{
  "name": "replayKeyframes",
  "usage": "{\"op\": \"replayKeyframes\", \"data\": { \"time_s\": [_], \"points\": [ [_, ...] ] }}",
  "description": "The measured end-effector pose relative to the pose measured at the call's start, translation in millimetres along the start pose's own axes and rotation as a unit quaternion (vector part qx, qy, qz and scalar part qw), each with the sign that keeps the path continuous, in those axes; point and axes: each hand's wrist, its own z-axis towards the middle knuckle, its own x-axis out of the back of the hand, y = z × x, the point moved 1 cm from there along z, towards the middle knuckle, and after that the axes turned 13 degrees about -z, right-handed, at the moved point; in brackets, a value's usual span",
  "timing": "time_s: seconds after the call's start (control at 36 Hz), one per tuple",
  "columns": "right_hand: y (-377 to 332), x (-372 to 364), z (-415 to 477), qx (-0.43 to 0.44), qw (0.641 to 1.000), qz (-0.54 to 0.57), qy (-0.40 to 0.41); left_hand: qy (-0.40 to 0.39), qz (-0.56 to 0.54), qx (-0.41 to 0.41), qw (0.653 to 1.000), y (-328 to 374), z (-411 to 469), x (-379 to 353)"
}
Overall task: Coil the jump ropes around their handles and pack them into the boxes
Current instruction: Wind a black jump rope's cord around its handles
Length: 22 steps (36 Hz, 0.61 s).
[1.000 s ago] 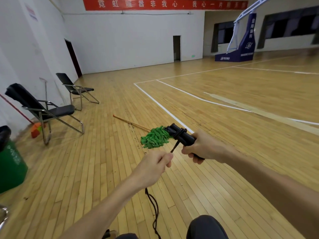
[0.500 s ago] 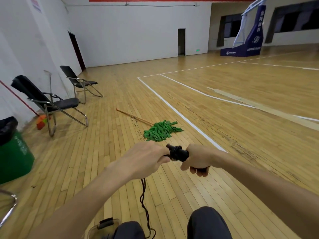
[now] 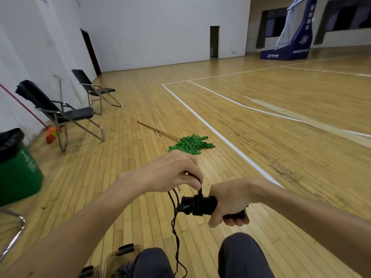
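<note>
Fingers (image 3: 196, 183) of the left hand (image 3: 170, 173) are curled and pinch the black rope (image 3: 176, 233) just above the handles (image 3: 200, 204). The right hand (image 3: 228, 201) is wrapped tight around those handles, its fingers (image 3: 233, 222) curled underneath.

Little writing can be read. The blue basketball stand (image 3: 293, 43) at the far wall carries white logos and characters, too small to make out. The green bin (image 3: 20, 177) at the left has pale marks on its side, blurred. A small green sign beside the far doorway is also unreadable.

Both handles are black and held together as one bundle, with several turns of rope wound around the middle. They sit in front of the person, above the wooden floor (image 3: 261, 117) and the knees (image 3: 241, 251). Their long axis runs side to side across the view, nearly level. The free ends point to the person's left and the butt ends stick out of the right fist. From the left fingers the rope drops to the wound turns, and the loose length hangs down between the knees.

A clear box (image 3: 128, 251) with black latches lies at the lower left, beside the left knee. A green mop (image 3: 190, 144) lies on the floor farther off.
</note>
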Motion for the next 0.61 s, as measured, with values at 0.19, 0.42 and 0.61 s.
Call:
{"op": "replayKeyframes", "data": {
  "time_s": [0.19, 0.42, 0.61],
  "points": [
    [-10.6, -2.3, -13.9, 0.050, 0.998, -0.011, 0.027, 0.014, -0.150, -0.007, 0.989, -8.6, 4.9, 0.1],
    [-14.0, -0.2, -25.9, 0.099, 0.990, 0.030, 0.092, 0.067, -0.348, 0.001, 0.935, -25.3, 1.7, -8.9],
    [-17.1, 0.3, -28.0, 0.185, 0.965, 0.131, 0.129, 0.074, -0.411, -0.015, 0.908, -25.6, -2.5, -13.8]
  ]
}}
